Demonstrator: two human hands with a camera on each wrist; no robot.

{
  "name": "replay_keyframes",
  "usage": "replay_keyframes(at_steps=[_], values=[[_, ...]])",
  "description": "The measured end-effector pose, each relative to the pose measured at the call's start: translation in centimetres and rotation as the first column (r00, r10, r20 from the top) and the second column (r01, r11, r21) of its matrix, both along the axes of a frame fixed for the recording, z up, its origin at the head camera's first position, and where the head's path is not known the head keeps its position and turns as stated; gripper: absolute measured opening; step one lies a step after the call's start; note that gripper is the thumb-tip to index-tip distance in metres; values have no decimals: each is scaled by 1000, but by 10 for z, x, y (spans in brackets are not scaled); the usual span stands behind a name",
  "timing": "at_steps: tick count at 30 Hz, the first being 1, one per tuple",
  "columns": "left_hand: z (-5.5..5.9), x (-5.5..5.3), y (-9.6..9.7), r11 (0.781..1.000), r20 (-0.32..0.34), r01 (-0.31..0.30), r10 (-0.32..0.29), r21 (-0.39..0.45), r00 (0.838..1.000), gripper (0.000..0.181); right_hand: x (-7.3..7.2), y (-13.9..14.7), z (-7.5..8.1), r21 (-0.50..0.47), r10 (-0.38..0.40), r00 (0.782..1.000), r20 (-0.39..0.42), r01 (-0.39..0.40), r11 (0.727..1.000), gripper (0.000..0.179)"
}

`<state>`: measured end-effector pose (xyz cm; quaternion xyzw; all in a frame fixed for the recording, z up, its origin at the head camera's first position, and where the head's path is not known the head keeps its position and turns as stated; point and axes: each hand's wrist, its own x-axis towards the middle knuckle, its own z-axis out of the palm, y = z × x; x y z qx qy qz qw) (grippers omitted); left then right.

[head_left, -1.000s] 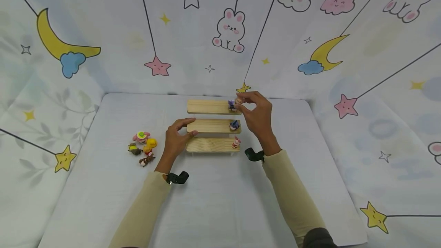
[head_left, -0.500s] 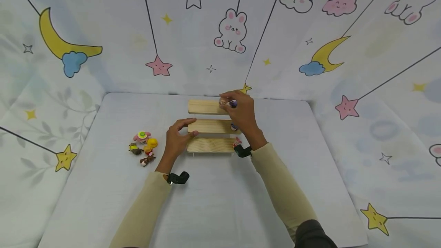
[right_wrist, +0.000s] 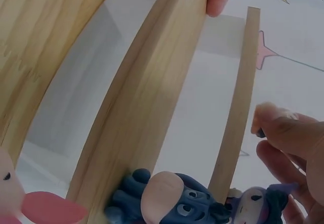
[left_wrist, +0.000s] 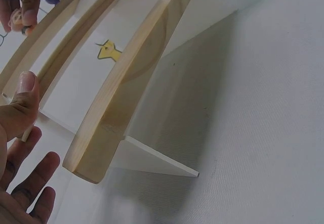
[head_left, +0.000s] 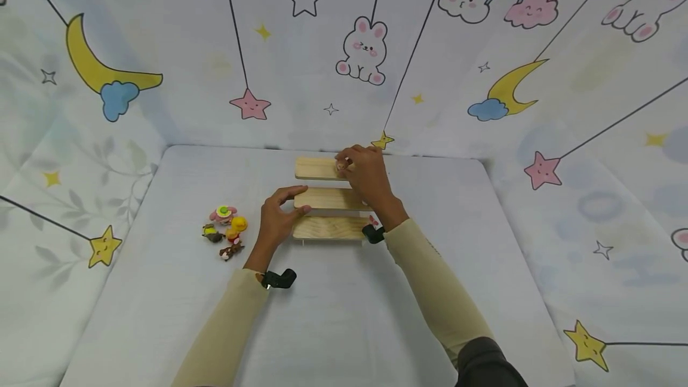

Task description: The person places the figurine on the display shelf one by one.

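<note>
A three-tier wooden display stand with pale side supports stands at the table's back. My left hand grips the left end of its middle board, thumb at the front edge, index finger behind. My right hand pinches a small figurine, peach-toned with a dark part, low over the top board. On the right ends stand a purple-and-white figurine on top, a blue donkey figurine in the middle and a pink figurine at the bottom. My right hand and forearm largely hide these in the head view.
Left of the stand, several figurines lie in a cluster: a pink one, a yellow one, a dark one with yellow and a brown one. A printed backdrop rises behind the white table.
My right hand has moved left along the top board with its figurine, from beside the purple figurine towards the board's middle, and lowered slightly. My left hand keeps its grip.
</note>
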<state>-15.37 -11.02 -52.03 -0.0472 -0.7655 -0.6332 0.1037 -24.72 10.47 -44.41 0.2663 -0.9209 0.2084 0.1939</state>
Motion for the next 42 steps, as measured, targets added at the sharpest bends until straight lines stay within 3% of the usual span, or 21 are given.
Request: replay_keyframes(at_steps=[17,22,28,34,39,42], values=[[1,-1,1,1000,15,2,-2,-16,1000,47,0,-1,4,70,-15,1000,8,14,997,33],[-15,-9,1,1000,13,-7,7,-3,1000,47,0,2,5,63,-19,1000,-6,20,998,41],[-34,-18,-3,1000,3,-3,3,-6,1000,49,7,13,14,-113,8,997,-71,-16,993,47],[-35,-18,-5,1000,-1,6,-6,-2,1000,49,10,38,14,-346,-29,999,-41,13,938,49],[-34,-17,-7,1000,18,0,0,-30,1000,48,14,60,1,-480,-95,992,83,124,868,50],[-34,-16,-8,999,21,1,0,-37,1000,48,19,70,-11,-501,-143,970,195,224,836,55]])
